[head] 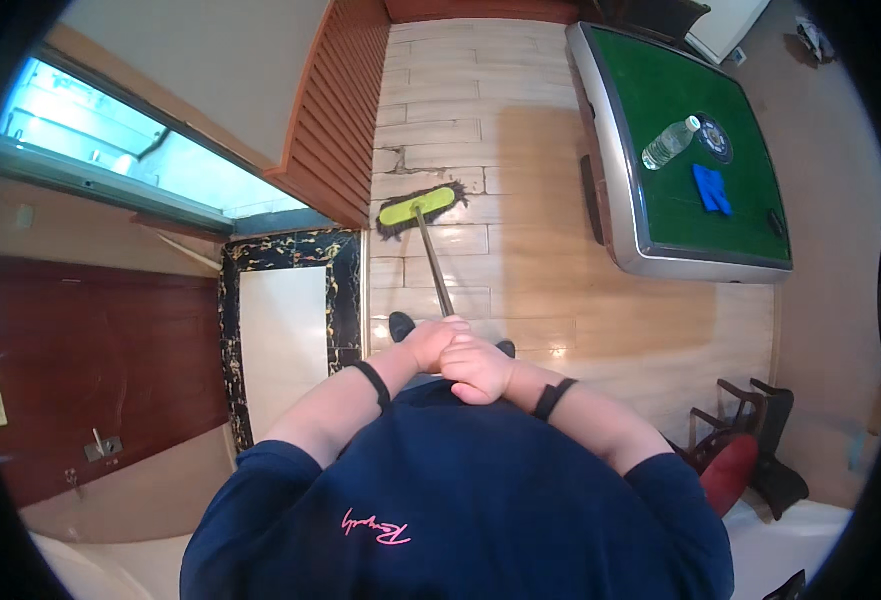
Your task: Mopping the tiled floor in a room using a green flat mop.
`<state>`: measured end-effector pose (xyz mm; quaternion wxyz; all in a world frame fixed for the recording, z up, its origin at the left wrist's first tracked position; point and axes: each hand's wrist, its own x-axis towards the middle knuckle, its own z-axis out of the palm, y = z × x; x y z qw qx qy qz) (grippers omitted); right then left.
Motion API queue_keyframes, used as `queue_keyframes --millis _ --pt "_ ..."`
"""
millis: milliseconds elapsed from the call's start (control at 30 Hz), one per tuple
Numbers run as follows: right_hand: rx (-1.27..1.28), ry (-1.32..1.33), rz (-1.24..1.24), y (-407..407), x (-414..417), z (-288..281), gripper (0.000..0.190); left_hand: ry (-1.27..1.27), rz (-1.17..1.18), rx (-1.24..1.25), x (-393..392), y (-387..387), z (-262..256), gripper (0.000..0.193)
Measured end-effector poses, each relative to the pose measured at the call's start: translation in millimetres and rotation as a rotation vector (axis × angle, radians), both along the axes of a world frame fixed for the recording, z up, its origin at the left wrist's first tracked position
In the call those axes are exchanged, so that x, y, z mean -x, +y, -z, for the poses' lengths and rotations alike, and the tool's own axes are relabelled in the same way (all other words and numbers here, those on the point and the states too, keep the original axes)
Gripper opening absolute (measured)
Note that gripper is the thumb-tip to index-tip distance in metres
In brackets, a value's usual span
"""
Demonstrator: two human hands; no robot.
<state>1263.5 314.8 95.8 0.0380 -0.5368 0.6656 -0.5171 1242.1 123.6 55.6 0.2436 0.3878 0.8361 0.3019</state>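
Note:
Both hands close around the upper part of a metal mop pole (435,262) in front of my body. My left hand (434,343) grips it slightly farther forward. Close against it, my right hand (479,366) is wrapped around the pole's end, which the fingers hide. The pole slants forward and a little left to a flat dust mop head (418,210) with a lime-green plate and dark shaggy fringe. That head lies on the light plank-patterned floor tiles (440,131), left of a mahjong table.
On the right, the green-topped mahjong table (710,225) bears a water bottle (665,146) and a blue cloth-like item (711,190). A slatted wood panel (339,112) and black marble-patterned floor border (346,300) lie left. Chairs (767,420) stand at lower right.

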Motion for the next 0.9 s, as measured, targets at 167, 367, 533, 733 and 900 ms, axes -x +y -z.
queue_keyframes --millis 167,367,533,733,900 --pt "-0.008 0.065 -0.083 -8 -7 20 0.026 0.018 -0.066 -0.034 -15 -7 11 0.021" --pt "0.057 -0.072 -0.088 16 -6 -55 0.023 -0.094 -0.223 -0.161 -36 18 -55 0.028" --pt "0.123 -0.058 -0.123 21 10 -21 0.027 -0.054 -0.235 -0.171 -25 27 -33 0.029" --pt "-0.014 -0.107 0.01 -11 11 45 0.017 0.024 -0.227 -0.081 4 -7 33 0.027" --pt "-0.034 -0.204 0.077 -22 14 2 0.01 0.032 -0.13 -0.178 13 -23 13 0.025"
